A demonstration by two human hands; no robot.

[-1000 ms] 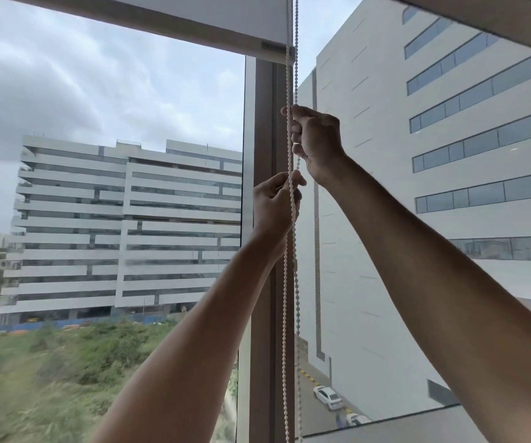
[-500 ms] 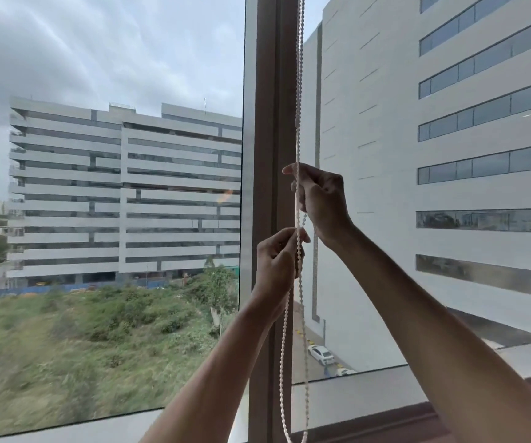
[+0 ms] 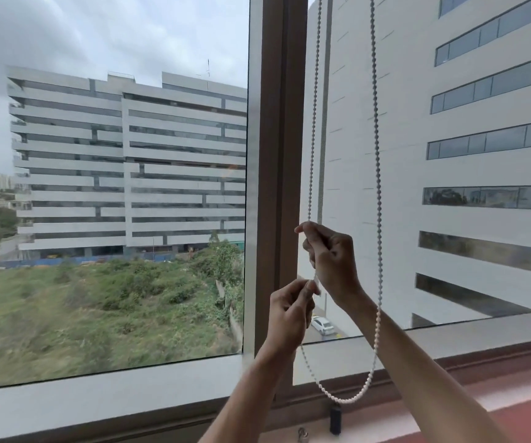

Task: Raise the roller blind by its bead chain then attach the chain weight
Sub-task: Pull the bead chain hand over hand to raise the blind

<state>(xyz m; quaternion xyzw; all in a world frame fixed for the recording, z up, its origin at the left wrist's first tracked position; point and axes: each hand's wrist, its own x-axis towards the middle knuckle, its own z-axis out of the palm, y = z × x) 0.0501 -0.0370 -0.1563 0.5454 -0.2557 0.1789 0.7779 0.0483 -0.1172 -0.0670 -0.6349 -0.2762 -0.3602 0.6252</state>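
Though nowhere in frame, probably rolled well up already: no roller blind fabric across either pane. Far left, through the left pane point(image 3: 98, 314), only a grey office block and scrubby ground outside. Next, the brown mullion point(image 3: 283, 155), upright between the two panes.

Just right of it, low down: left hand point(image 3: 289, 314), thumb and forefinger pinching the near strand of the bead chain point(image 3: 313, 123), remaining fingers curled in. Above and slightly right: right hand point(image 3: 331, 260), nipping that same strand higher up between thumb and fingertips, other fingers folded to the palm. Between the two pinches, a short run of beads, too blurred to read further.

Straight below both hands, at the bottom of the hanging loop: chain weight point(image 3: 335, 415), a small dark cylinder, long axis upright, down by the sill. Touching the lowest beads or just under them; cannot tell whether clipped on or merely standing there. Judged nearer to the left hand, the lower of the two, so a downward reach from that side looks the shorter path. A small metal fitting point(image 3: 302, 434) just left of the weight at the bottom edge, purpose unclear.

Further right, the chain's far strand dropping straight, crossing the right forearm, then curving into the loop; likely to snag that arm on any downward reach. Beyond, the reddish sill point(image 3: 513, 404) and a white building outside.
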